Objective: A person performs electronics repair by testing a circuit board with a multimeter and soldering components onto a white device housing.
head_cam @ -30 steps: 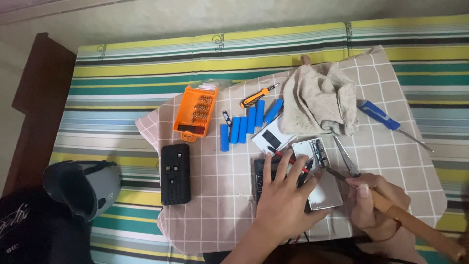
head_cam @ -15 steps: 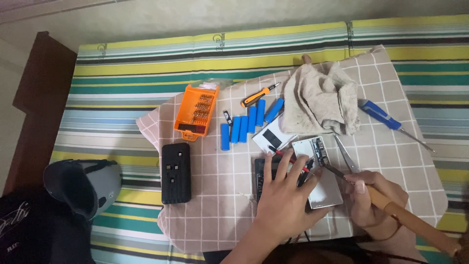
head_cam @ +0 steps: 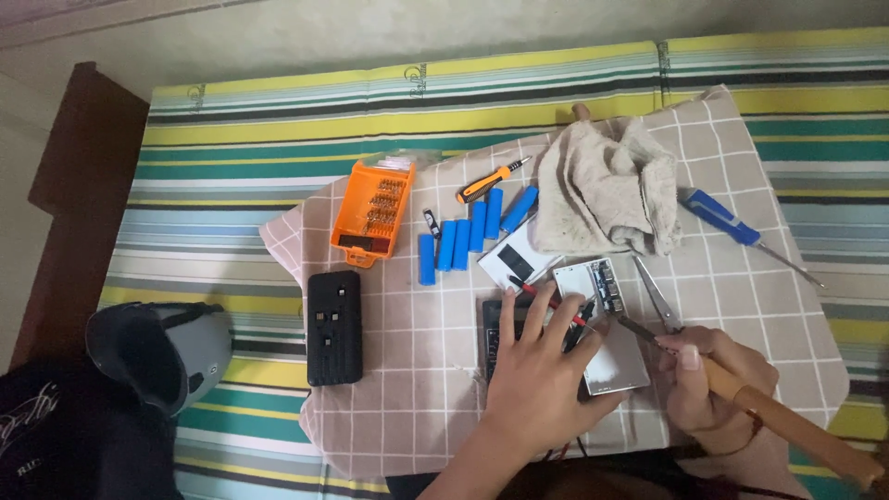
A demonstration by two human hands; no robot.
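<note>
My left hand [head_cam: 539, 372] lies flat, fingers spread, over a dark meter [head_cam: 496, 324] and its red and black probe leads [head_cam: 546, 298]. A silver open case with a small circuit board [head_cam: 604, 294] sits right beside those fingers. My right hand [head_cam: 713, 380] grips a wooden-handled soldering iron [head_cam: 796, 428], its metal tip pointing toward the board. Tweezers [head_cam: 659, 298] lie just above that hand.
Several blue cylindrical cells [head_cam: 461, 241], an orange bit case [head_cam: 374, 211], an orange-handled screwdriver [head_cam: 489, 181], a blue screwdriver [head_cam: 732, 226], a crumpled rag [head_cam: 607, 189] and a black casing [head_cam: 334, 326] lie on a checked cloth [head_cam: 407, 370]. A grey helmet [head_cam: 159, 350] sits at left.
Both hands shifted only slightly; the iron tip stays near the board.
</note>
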